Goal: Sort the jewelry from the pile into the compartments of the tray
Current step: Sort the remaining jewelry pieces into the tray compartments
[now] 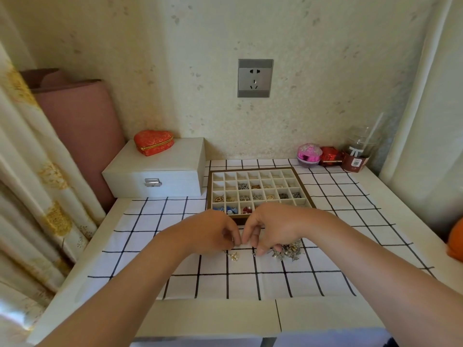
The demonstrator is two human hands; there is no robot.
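A white table (pixel 213 316) against a speckled cream wall is covered by a white cloth (pixel 150 221) with a black grid, and a grey wall socket (pixel 255 78) sits above it. At the back left stands a closed white box (pixel 175 184) with a metal latch (pixel 152 182), a red heart-shaped pouch (pixel 154 142) resting on its lid, with a pink cushion (pixel 82 126) and a floral curtain (pixel 37 171) beside it. At the back right, close together, are a round pink case (pixel 309 151), a small red box (pixel 330 156) and a clear plastic cup (pixel 357 151) with a straw; an orange object (pixel 456 239) shows at the right edge.
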